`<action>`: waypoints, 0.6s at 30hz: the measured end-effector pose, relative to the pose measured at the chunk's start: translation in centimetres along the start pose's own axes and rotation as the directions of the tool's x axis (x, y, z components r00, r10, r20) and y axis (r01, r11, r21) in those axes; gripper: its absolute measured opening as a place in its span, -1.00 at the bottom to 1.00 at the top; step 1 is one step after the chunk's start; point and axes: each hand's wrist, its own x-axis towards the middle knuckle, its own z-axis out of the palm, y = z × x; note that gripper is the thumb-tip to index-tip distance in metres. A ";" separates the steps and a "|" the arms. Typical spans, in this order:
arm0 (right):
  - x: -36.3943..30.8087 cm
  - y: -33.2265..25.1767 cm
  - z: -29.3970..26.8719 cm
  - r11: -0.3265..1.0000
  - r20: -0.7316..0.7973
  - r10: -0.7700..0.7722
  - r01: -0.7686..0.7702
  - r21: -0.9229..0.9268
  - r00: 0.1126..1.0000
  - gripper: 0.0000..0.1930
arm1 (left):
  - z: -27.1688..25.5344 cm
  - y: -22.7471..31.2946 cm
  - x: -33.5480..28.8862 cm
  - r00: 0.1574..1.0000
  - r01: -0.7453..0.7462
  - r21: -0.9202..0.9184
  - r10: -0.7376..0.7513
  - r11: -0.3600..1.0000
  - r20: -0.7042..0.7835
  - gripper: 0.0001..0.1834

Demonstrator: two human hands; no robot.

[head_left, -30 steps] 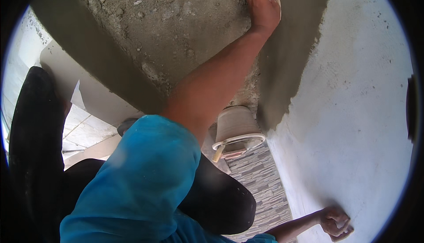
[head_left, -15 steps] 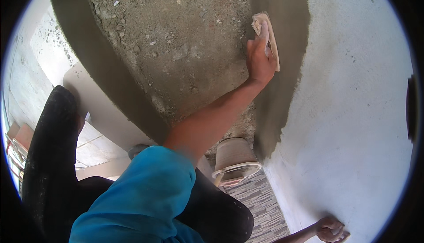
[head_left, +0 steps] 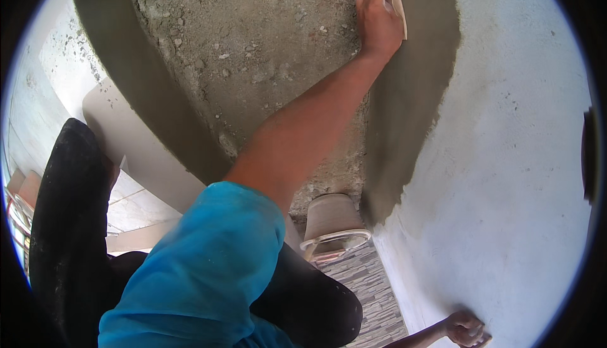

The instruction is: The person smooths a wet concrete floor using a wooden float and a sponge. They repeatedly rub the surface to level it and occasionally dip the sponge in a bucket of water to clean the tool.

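Note:
My left hand [head_left: 380, 24] is closed around the handle of a pale plastering float [head_left: 397, 7], at the far end of my stretched arm. The float's flat face lies against a band of smooth grey mortar [head_left: 411, 76]. Its far end is cut off by the picture's upper edge. At the lower right, my right hand [head_left: 465, 329] has its fingers curled beside the white wall [head_left: 506, 190]. Whatever those fingers hold, if anything, I cannot make out.
Between two mortar bands lies rough ground [head_left: 253, 50] with loose crumbs and stones. The second band [head_left: 145, 76] curves along the left. A bucket [head_left: 332, 214] stands near my knee, beside patterned tiles [head_left: 367, 291]. Pale boards [head_left: 133, 136] sit by my other leg.
My left hand has slid the float farther away along the mortar band, toward the upper edge. The right hand has shifted slightly left in the picture, still by the wall.

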 end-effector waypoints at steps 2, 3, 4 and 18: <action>-4.4 1.6 0.8 0.847 0.082 0.216 -0.228 0.480 0.973 -0.67 | 0.2 -0.5 -1.4 0.999 -0.009 -0.048 0.007 0.999 -0.046 -0.18; -5.7 2.5 0.8 0.879 0.086 0.219 -0.235 0.415 0.972 -0.67 | 0.6 -0.7 -2.7 0.998 -0.028 -0.077 0.023 0.997 -0.059 -0.18; -7.0 3.4 0.9 0.905 0.088 0.224 -0.241 0.351 0.971 -0.66 | 0.6 -0.9 -5.3 1.000 -0.013 -0.158 0.015 0.987 0.009 -0.21; -4.2 0.9 0.5 0.984 0.031 0.166 -0.167 0.067 0.986 -0.71 | 0.1 2.0 0.2 0.950 -0.308 -0.060 0.302 0.950 -0.082 -0.18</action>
